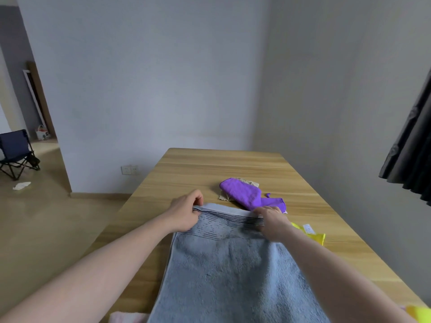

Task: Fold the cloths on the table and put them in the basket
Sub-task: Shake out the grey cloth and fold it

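A long blue-grey towel with dark stripes near its far end lies lengthwise on the wooden table, running from the near edge toward the middle. My left hand pinches the towel's far left corner. My right hand pinches the far right corner. Just beyond lies a crumpled purple cloth on top of a beige cloth. A yellow cloth with a white label peeks out to the right of my right wrist. No basket is in view.
A pink cloth edge shows at the near left and another yellow piece at the near right corner. White walls stand behind and right of the table. A dark curtain hangs at right; a folding chair stands far left.
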A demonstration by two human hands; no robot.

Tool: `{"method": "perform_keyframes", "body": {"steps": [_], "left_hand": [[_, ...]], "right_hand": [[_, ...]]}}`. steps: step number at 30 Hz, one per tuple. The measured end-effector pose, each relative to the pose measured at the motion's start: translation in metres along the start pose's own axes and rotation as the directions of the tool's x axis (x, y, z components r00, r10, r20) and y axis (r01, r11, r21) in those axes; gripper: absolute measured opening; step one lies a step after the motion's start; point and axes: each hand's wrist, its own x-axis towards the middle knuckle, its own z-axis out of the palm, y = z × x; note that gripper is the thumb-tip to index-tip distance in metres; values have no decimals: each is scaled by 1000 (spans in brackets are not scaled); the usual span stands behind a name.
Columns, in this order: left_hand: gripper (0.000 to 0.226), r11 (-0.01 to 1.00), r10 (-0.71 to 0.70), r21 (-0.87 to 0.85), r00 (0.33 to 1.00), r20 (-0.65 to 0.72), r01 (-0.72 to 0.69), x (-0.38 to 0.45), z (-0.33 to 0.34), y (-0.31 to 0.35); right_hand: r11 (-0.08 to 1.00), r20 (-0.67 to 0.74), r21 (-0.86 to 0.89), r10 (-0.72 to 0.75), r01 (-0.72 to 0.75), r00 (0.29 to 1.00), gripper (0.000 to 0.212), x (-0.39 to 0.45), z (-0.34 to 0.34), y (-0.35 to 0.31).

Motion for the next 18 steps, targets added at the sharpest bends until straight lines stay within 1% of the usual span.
{"method": "perform_keyframes", "body": {"steps": [3, 5, 7, 9, 12, 14, 18], "left_hand": [[28, 999, 33, 1, 999, -26, -33, -8, -8, 6], [31, 998, 54, 18, 997, -55, -53, -13, -13, 9], [35, 997, 57, 55, 993, -102, -52, -17, -18, 12], [35, 993, 56, 111, 987, -149, -39, -23, -25, 17], [19, 983, 70, 182, 978, -197, -33, -33, -37, 22], [15, 981, 79, 192, 976, -204, -39, -43, -45, 22], [19, 988, 53, 151, 981, -185, -25, -66, -59, 25]], "right_hand": [[998, -75, -67, 5, -10, 997, 31, -5, -7, 1], [998, -107, -62, 6, -13, 994, 22, -9, -20, 3], [1000, -130, -31, -2, -2, 992, 19, -12, -35, 3], [1000, -142, 22, -18, 22, 990, 15, -23, -54, 2], [994, -190, 73, -71, 86, 979, 15, -44, -78, 0], [992, -214, 53, -105, 119, 971, 16, -65, -92, -1], [980, -232, -2, -194, 199, 953, 14, -105, -113, -1]]}}
